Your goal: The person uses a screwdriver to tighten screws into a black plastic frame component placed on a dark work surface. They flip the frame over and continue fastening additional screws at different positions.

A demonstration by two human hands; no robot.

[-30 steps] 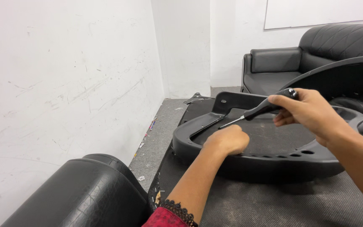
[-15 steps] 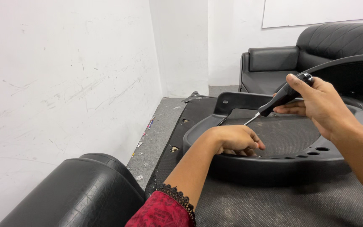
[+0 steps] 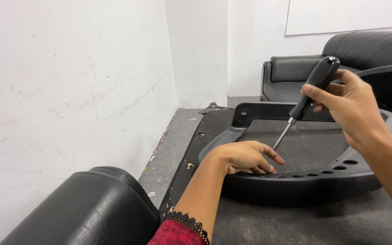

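Note:
My right hand grips the black handle of a screwdriver, held steeply with its metal shaft pointing down-left. The tip comes down right beside the fingers of my left hand. My left hand rests curled on the front rim of a black plastic seat-base panel, fingertips pinched at a spot on the rim; whether they hold a screw is hidden. A row of small holes runs along the rim to the right of that hand. The panel lies on a dark grey felt-covered board.
A white wall runs along the left. A black leather cushion sits at the lower left. A black leather sofa stands at the back right. Small scraps litter the grey floor strip by the wall.
My right hand has raised and tipped the screwdriver from nearly flat to steep, bringing the tip down to my left fingers. My left hand slid right along the panel's rim.

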